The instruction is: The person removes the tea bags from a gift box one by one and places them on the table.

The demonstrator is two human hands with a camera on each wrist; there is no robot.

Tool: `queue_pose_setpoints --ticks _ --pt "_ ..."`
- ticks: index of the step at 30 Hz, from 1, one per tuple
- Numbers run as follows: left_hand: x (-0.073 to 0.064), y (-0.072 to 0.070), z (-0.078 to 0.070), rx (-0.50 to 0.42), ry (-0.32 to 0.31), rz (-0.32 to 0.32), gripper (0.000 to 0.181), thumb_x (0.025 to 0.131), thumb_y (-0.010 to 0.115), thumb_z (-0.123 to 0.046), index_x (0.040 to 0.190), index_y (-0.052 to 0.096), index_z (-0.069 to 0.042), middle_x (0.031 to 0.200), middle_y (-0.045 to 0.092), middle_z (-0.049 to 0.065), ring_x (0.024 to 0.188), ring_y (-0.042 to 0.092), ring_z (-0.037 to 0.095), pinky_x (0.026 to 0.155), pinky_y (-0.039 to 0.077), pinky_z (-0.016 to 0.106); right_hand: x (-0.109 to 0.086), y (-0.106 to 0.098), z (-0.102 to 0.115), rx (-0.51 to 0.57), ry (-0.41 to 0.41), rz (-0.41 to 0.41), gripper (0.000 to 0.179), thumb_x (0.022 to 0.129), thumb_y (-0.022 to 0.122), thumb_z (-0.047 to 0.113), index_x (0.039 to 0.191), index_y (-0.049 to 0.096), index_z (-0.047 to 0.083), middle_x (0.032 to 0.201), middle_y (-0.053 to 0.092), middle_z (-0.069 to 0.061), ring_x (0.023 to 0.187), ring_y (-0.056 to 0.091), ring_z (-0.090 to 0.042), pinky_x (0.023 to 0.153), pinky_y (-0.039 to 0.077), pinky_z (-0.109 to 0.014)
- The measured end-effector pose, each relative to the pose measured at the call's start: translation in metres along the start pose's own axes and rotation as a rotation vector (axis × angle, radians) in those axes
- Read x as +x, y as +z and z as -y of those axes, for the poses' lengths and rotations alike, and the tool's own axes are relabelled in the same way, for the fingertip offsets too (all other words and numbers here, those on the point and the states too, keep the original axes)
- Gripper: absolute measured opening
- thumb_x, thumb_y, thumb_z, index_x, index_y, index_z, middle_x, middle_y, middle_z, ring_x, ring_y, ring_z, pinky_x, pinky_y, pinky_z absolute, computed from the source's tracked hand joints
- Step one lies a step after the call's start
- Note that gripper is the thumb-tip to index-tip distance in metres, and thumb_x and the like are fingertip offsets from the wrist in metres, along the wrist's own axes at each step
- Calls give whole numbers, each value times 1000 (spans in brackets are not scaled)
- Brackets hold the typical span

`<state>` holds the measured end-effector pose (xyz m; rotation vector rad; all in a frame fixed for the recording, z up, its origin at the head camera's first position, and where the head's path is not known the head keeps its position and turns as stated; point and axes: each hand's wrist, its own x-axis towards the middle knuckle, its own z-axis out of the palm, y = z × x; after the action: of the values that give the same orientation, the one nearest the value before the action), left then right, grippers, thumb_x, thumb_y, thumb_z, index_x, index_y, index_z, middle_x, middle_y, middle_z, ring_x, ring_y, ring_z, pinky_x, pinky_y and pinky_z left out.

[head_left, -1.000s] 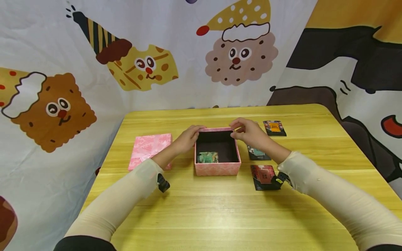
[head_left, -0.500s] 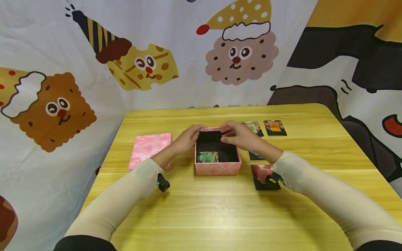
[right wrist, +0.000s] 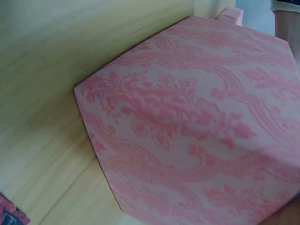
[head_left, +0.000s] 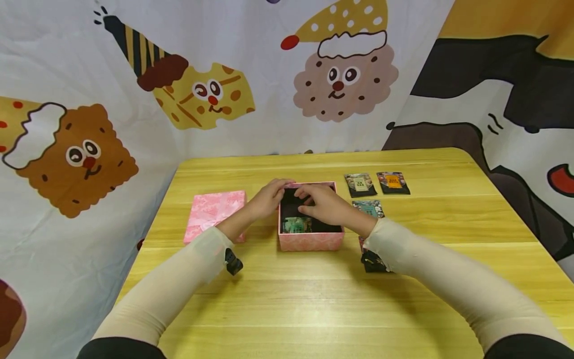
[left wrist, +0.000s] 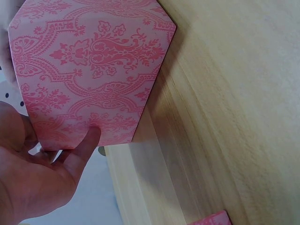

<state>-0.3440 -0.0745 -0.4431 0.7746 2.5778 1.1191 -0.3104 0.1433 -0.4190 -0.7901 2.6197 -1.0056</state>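
Note:
An open pink patterned box [head_left: 311, 243] with a dark inside stands mid-table. My left hand [head_left: 266, 198] grips its back left corner; in the left wrist view the thumb [left wrist: 87, 145] lies along the patterned side. Over the box opening is my right hand [head_left: 326, 203], its fingers loosely bent and apart from the thumb, with nothing seen between them. A small green printed packet [head_left: 294, 225] is inside at the front left. The right wrist view shows mainly the box's outer wall [right wrist: 187, 122]; the right hand's fingers are hidden there.
Left of the box lies a pink lid [head_left: 215, 212]. To the right lie a cream-labelled packet [head_left: 360, 184], an orange-labelled packet [head_left: 393, 183], a teal packet [head_left: 369, 207] and a dark packet [head_left: 375, 265] partly under the right wrist. A printed cloth [head_left: 273, 134] hangs behind the table.
My right hand has moved left from the box's back right corner to over its opening, uncovering the cream-labelled and teal packets. The left hand and box have stayed put.

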Motion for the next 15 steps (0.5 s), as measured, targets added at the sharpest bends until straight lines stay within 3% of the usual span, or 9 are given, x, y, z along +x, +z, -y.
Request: queue_pose_setpoints --ticks 7,11,15 --pt "-2 -1 -1 -13 -13 10 43 113 35 -7 155 43 -4 143 50 25 101 54 33 88 45 43 7 13 1 -127 0 -5 38 99 70 13 134 62 -1 131 65 -19 117 64 -32 98 53 -47" --pt "-1 1 0 -14 -10 6 43 113 35 -7 154 44 -4 142 50 22 94 55 31 85 45 41 11 22 -1 -229 22 -7 37 99 71 14 132 63 0 127 66 -19 117 63 -33 99 52 -47" --pt "0 1 -1 -4 -4 -10 42 112 36 -7 153 46 -4 138 52 21 92 55 30 85 46 43 14 29 -2 -317 53 50 40 99 71 17 134 62 -1 125 66 -19 115 63 -34 97 53 -48"
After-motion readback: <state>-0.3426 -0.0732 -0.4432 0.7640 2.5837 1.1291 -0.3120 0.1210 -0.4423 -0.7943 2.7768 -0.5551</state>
